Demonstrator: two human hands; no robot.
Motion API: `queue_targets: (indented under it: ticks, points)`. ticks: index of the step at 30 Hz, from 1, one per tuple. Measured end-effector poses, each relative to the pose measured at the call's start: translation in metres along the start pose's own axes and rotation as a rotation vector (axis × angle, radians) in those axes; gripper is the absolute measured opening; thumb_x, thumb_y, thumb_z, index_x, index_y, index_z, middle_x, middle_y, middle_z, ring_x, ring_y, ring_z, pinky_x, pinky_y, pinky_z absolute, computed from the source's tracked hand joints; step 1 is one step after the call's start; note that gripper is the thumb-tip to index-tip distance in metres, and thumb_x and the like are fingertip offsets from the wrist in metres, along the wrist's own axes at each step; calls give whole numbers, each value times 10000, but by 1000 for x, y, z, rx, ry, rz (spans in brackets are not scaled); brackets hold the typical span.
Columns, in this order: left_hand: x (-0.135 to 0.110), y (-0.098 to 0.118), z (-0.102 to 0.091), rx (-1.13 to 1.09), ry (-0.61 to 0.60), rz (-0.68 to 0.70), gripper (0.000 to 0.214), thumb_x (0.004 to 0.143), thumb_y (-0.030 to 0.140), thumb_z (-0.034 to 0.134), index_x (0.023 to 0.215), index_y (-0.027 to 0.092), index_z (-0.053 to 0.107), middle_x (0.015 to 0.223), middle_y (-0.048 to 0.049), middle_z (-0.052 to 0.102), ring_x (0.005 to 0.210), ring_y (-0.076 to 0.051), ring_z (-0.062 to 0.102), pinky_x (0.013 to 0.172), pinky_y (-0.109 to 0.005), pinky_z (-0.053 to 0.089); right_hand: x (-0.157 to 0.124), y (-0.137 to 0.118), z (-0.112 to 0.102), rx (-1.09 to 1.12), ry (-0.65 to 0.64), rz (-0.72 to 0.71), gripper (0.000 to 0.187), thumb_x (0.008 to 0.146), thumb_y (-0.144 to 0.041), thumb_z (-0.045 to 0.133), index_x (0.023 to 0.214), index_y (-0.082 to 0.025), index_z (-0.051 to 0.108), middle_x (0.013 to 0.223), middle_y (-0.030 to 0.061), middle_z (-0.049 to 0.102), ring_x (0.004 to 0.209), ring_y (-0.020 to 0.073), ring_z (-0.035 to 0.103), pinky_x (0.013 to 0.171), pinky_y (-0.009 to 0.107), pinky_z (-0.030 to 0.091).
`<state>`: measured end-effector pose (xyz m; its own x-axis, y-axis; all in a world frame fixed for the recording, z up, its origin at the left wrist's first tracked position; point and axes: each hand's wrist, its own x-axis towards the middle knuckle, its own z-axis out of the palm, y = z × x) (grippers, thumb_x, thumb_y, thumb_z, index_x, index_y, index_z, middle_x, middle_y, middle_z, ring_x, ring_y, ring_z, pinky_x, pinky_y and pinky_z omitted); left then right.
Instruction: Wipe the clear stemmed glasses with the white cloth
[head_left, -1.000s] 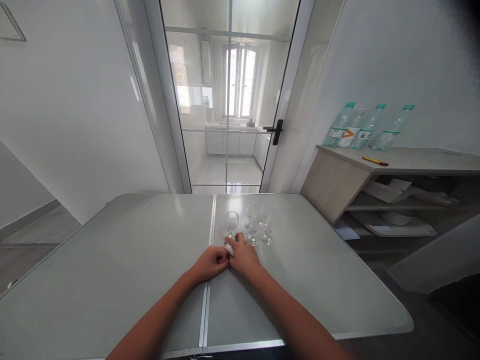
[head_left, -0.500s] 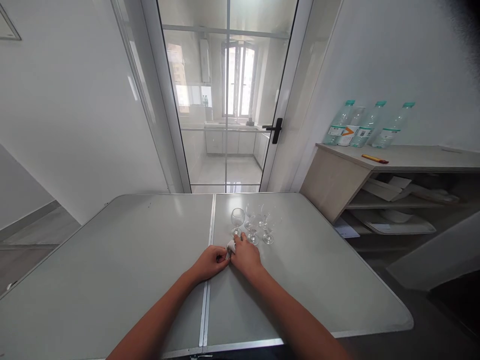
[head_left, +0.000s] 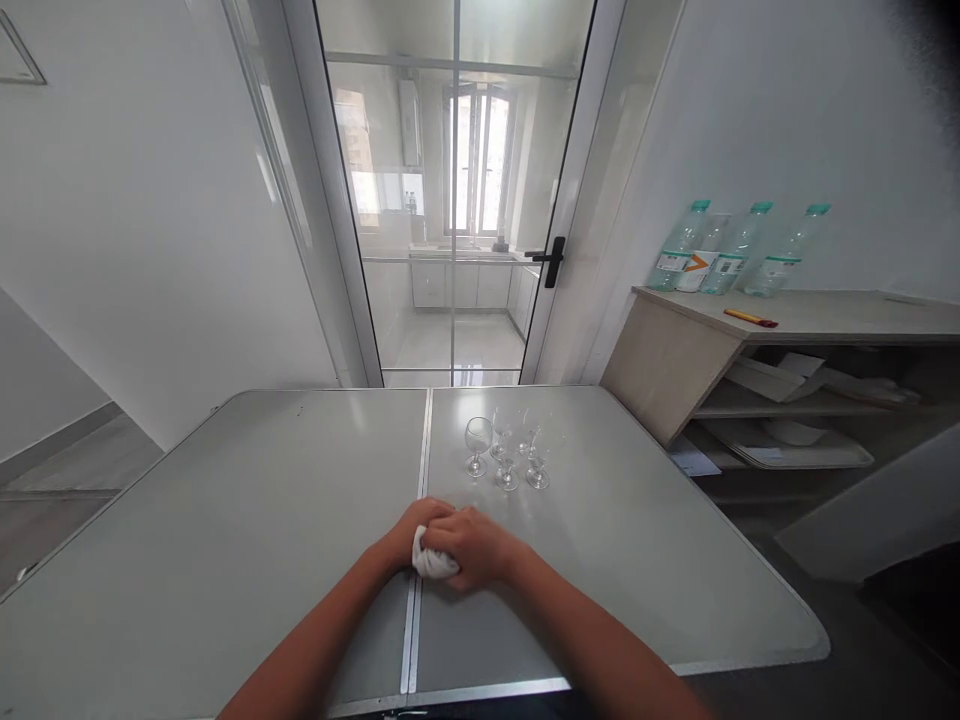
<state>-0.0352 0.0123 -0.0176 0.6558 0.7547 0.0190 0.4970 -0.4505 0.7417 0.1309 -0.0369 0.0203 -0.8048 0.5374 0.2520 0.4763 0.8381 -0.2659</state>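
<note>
A crumpled white cloth sits between both my hands, just above the grey table at its centre seam. My left hand is closed around the cloth's left side. My right hand is wrapped over its right side, fingers curled. Several small clear stemmed glasses stand upright in a cluster a short way beyond my hands, right of the seam. The leftmost glass stands a little apart from the others. Neither hand touches a glass.
A glass sliding door with a black handle stands behind the table. To the right, a wooden shelf unit carries three plastic water bottles and a yellow pen; papers lie on its lower shelves.
My right hand let go of the leftmost glass, which now stands closer to the cluster. Both hands drew back toward me and bunched the white cloth between them.
</note>
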Motion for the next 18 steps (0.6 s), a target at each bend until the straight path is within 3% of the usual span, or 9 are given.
queue_targets:
  ticks: [2,4,13,18]
  points:
    - [3,-4,2,64,-32,36,236,611,104,624,512,192,428,582,9,484,625,-152,425,603,-304,339,1,0,7,10,-38,-131,233,733,-286,690,934,-226,588,876,1,696,808,177,624,721,281,410]
    - [6,-8,4,100,-42,53,250,624,104,623,512,197,420,584,2,488,617,-155,425,605,-312,340,2,0,11,9,-47,-171,226,747,-296,685,936,-225,583,862,-4,690,807,175,617,765,292,429]
    - [7,-13,7,189,-36,91,284,667,203,677,535,200,425,580,-12,510,609,-148,423,562,-309,307,1,2,6,50,-41,-155,239,771,-292,683,986,-219,611,889,6,691,798,172,614,806,294,452]
    - [8,-9,7,58,19,129,346,666,233,718,504,209,413,536,-12,482,558,-145,377,522,-321,264,-1,-3,2,74,-37,-111,240,788,-290,670,1017,-233,625,923,1,704,852,173,630,865,286,459]
